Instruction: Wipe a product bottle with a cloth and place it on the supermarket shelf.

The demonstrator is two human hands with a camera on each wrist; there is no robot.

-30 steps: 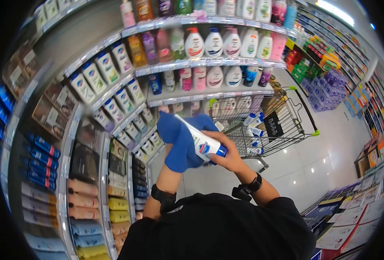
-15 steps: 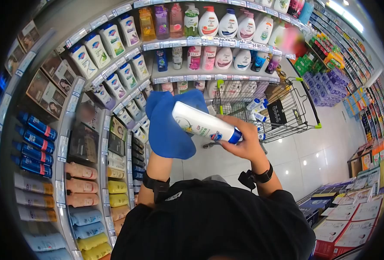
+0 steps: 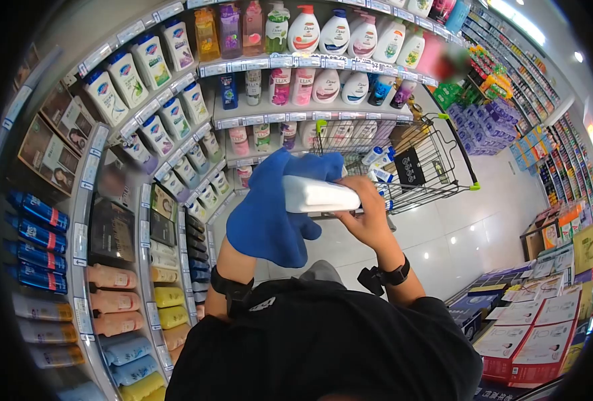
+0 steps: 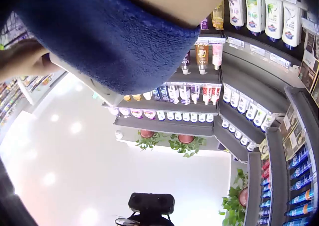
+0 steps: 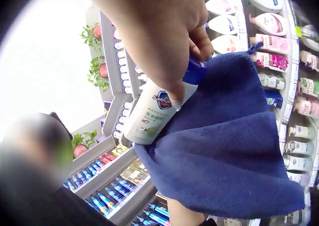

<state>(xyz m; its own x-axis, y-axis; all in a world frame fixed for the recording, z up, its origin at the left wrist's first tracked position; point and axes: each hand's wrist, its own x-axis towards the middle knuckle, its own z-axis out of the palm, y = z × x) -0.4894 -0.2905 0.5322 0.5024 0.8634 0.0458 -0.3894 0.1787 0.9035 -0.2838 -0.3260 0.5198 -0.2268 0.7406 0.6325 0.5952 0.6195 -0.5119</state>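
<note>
My right hand (image 3: 369, 212) grips a white Safeguard bottle (image 3: 320, 195) near its blue cap (image 5: 195, 71). The bottle lies nearly level in the head view, a plain white side facing up; its printed label shows in the right wrist view. A blue cloth (image 3: 263, 220) drapes over my left hand, hiding its fingers, with only the forearm (image 3: 235, 260) showing below. The bottle's base end rests against the cloth, whose folds come up around it. I cannot tell how the left fingers lie underneath.
Shelves (image 3: 256, 119) of body wash bottles curve around the front and left. A wire shopping cart (image 3: 443, 190) with several white-and-blue bottles (image 3: 380, 160) stands ahead to the right. Stacked boxes (image 3: 530, 327) sit at the lower right. Purple packs (image 3: 490, 127) are piled farther back.
The right hand has turned the bottle so its label no longer faces the head camera. The bottle's base end has come closer into the cloth, which has shifted and bunched around it.
</note>
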